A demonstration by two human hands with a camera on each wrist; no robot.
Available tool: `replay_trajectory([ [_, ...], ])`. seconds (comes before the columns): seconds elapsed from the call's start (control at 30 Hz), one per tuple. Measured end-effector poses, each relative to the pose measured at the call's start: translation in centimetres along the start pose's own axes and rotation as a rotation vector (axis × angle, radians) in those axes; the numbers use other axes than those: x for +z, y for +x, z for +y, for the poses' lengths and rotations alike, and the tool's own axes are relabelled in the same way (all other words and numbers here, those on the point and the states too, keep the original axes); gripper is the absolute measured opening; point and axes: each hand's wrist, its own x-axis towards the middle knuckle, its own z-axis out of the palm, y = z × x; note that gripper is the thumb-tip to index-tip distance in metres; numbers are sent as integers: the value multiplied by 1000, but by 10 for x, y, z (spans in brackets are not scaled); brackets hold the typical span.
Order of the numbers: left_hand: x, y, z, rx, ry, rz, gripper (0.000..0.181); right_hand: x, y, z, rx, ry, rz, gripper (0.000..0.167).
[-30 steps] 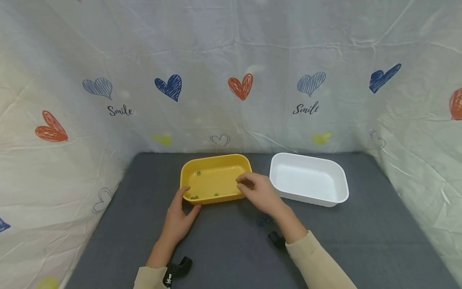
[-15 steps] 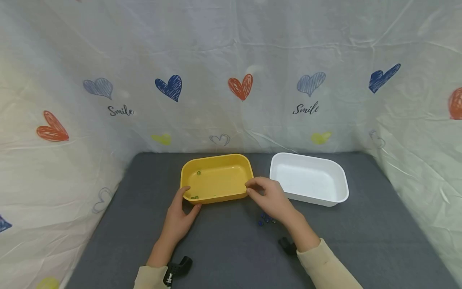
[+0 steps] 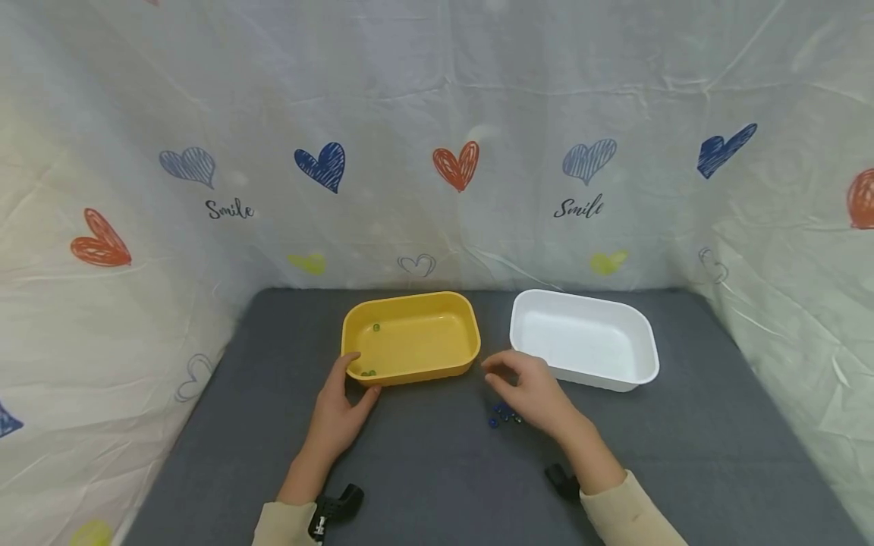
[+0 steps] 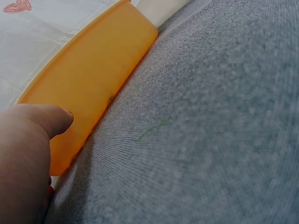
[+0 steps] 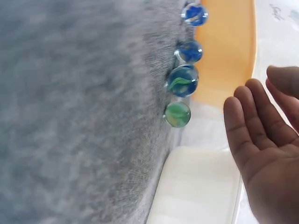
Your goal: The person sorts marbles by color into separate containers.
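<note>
My left hand (image 3: 337,413) holds the near left corner of the yellow tray (image 3: 423,341), fingers over the rim. Its thumb (image 4: 58,119) presses the outer wall in the left wrist view. Inside the tray, one green marble (image 3: 376,327) lies toward the back left, and others sit by the near left corner. My right hand (image 3: 532,390) hovers between the two trays with relaxed fingers and nothing visible in them. Below it, several blue marbles (image 3: 504,415) and a green marble (image 5: 178,114) rest on the cloth, partly close to the hand.
A white tray (image 3: 583,337) stands to the right of the yellow one, with no marbles visible inside. Grey cloth (image 3: 437,478) covers the table. A white curtain printed with hearts (image 3: 457,167) hangs behind and at both sides.
My right hand has drawn back from over the yellow tray, moving right and nearer to me. A green marble near the tray's front wall has gone out of sight. The left hand stays put.
</note>
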Motion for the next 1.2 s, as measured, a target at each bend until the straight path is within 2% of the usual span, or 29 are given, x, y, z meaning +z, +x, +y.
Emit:
replay_trajectory([
  [0.23,0,0,0,1,8,0,73,-4,-12,10,48,-44,-46,21],
  [0.5,-1,0,1,5,17,9,74,-8,-25,22,52,-86,-64,26],
  [0.77,-1,-1,3,-1,14,5,74,-9,-30,29,92,-106,-72,26],
  [1.2,-1,-1,4,-32,13,-10,75,-10,-32,31,94,-139,-77,25],
])
